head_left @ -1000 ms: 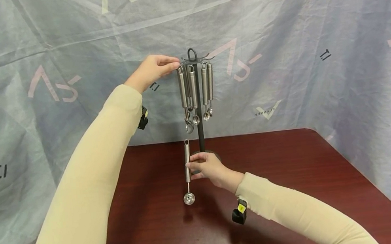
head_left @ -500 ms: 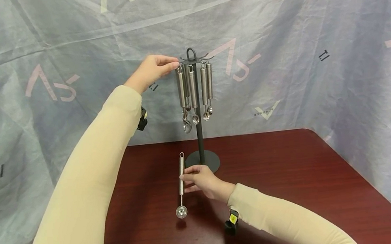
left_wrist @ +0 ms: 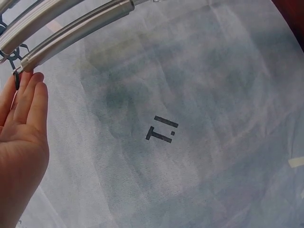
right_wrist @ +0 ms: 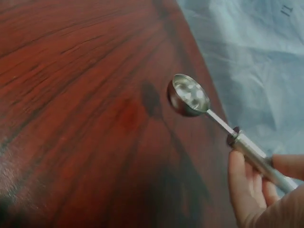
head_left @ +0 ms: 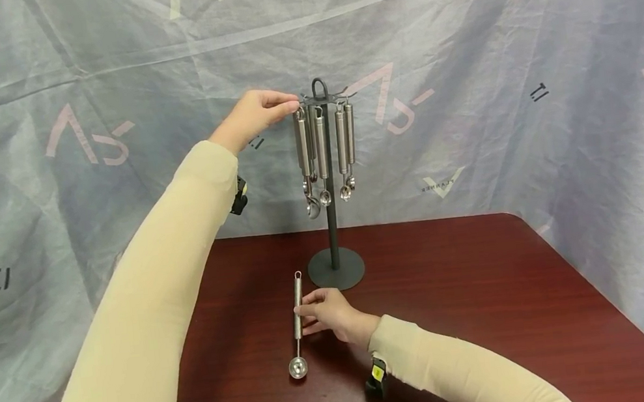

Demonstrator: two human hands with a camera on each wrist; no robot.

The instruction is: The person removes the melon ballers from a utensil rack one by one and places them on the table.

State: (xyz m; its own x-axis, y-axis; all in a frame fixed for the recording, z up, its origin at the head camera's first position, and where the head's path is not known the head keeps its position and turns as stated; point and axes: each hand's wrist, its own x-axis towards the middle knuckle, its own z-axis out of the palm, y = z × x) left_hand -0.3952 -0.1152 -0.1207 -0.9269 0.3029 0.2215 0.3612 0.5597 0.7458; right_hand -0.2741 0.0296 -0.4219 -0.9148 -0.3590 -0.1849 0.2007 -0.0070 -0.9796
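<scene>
A dark metal rack (head_left: 332, 226) on a round base carries several steel spoons (head_left: 321, 142) hanging from its hooks. At its upper left, my left hand (head_left: 256, 115) pinches the end of a hook; the left wrist view shows the dark hook tip (left_wrist: 17, 80) at the fingers, beside the top of a hanging handle (left_wrist: 76, 33). In front of the rack base my right hand (head_left: 334, 314) grips a steel measuring spoon (head_left: 297, 321) by its cylindrical handle. Its deep round bowl (right_wrist: 190, 95) points toward the near side, over the tabletop with its shadow beneath.
A reddish-brown wooden table (head_left: 455, 292) bears the rack near its back edge. Behind it hangs a grey cloth backdrop (head_left: 495, 111) with printed letters. A small black camera sits on each wrist.
My right hand has moved down and toward the near left with the measuring spoon, away from the rack base. My left hand stays at the rack's hook; the hanging spoons have shifted slightly.
</scene>
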